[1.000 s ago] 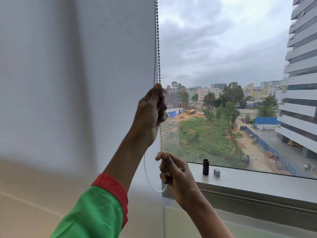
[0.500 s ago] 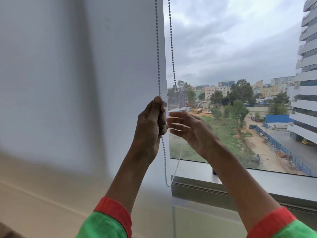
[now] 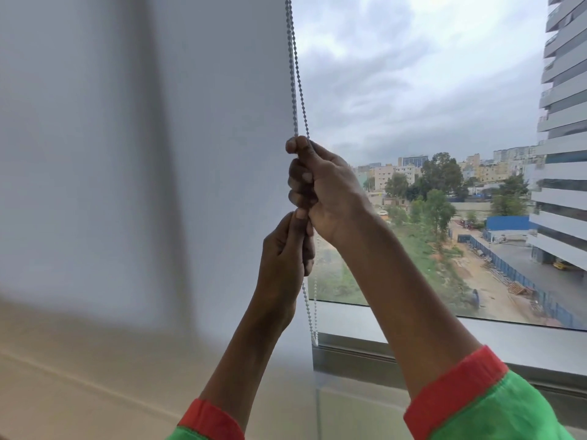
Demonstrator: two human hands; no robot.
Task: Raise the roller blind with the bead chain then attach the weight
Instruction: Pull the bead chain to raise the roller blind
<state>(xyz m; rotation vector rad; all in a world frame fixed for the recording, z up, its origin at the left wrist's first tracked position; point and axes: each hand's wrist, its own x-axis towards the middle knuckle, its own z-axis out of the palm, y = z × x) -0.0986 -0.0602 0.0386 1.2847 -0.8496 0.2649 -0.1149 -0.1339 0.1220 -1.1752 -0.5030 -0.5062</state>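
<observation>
I see my right hand (image 3: 327, 188) gripping the bead chain (image 3: 295, 74) high, fingers curled round it; my left hand (image 3: 284, 252) grips it just below. The chain hangs along the right edge of the blind (image 3: 143, 154).

The bead chain (image 3: 293, 74) is pale grey, a string of small round beads. Left of it the roller blind (image 3: 143, 138) is plain white. Both sleeves (image 3: 482, 404) are bright green with red cuffs. The window sill (image 3: 524, 347) is light grey.
</observation>
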